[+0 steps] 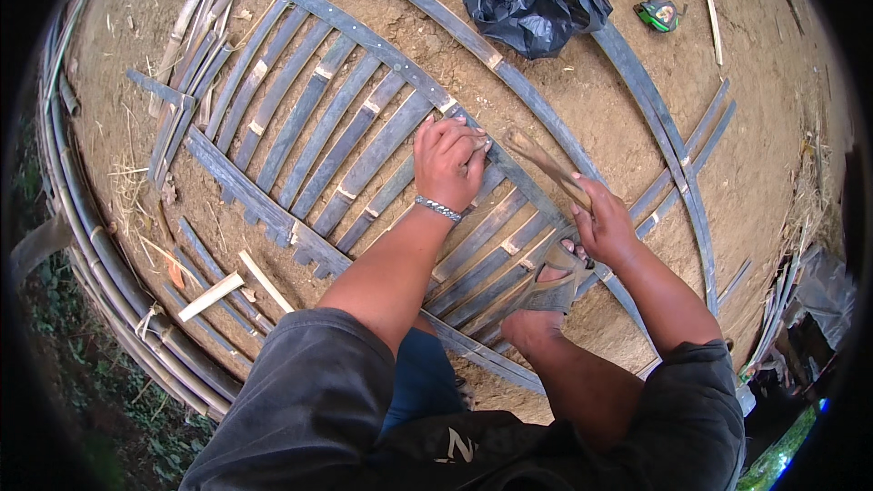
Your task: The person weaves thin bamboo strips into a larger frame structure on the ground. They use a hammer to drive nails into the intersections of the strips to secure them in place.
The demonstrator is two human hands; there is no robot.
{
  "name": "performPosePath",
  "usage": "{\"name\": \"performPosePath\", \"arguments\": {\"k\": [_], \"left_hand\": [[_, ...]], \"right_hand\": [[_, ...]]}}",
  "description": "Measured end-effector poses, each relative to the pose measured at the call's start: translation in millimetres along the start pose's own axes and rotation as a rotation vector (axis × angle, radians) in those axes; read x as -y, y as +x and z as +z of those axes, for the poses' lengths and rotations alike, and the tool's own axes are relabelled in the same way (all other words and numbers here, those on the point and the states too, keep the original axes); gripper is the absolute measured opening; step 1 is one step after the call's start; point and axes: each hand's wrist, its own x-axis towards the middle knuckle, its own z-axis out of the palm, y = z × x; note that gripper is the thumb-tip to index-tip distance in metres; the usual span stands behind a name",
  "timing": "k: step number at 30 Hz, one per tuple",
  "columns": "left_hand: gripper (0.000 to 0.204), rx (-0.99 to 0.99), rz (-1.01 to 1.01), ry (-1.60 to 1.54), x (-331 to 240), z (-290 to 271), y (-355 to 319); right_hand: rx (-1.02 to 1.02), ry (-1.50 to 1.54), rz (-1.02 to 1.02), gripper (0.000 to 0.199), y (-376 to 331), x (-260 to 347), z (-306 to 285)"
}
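Note:
A panel of dark bamboo slats (314,132) lies on the ground, its slats crossed by a long rail (364,36) with small nail-like dots along it. My left hand (448,162) rests on this rail, fingers closed and pinched near its edge; what they hold is too small to make out. In my right hand (604,221) is a hammer with a wooden handle (556,173), its far end just right of my left fingertips, above the rail. A sandalled foot (550,289) presses on the slats below my right hand. The opposite rail (245,186) shows stubby slat ends.
Beyond the panel lie a black plastic bag (532,0) and a green-and-black tape measure (658,15). Long curved bamboo strips (650,109) cross at the right. Loose strips (195,45) and pale split pieces (212,297) lie left. Thick bamboo poles (109,264) border the left edge.

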Motion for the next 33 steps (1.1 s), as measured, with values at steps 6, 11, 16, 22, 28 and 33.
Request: {"name": "performPosePath", "arguments": {"k": [6,11,16,22,28,33], "left_hand": [[0.015,0.02,0.0,0.015,0.4,-0.4,0.0],[0.014,0.021,-0.011,0.017,-2.0,-0.4,1.4],[0.013,0.024,-0.01,0.025,-0.8,-1.2,0.6],[0.014,0.008,0.005,0.016,-0.7,-0.1,1.2],[0.017,0.024,-0.01,-0.049,-3.7,-4.2,2.7],[0.034,-0.018,-0.001,-0.102,1.6,-5.0,-0.8]], "right_hand": [[0.062,-0.049,0.031,0.051,7.0,-0.9,-2.9],[0.057,-0.001,0.007,0.051,-0.6,-6.9,1.8],[0.052,0.014,0.067,0.051,3.4,1.8,-4.6],[0.174,0.012,0.177,0.047,3.6,2.6,-3.8],[0.101,0.151,0.281,0.044,7.8,2.3,-10.2],[0.063,0.181,0.291,0.044,9.7,8.6,-9.4]]}}
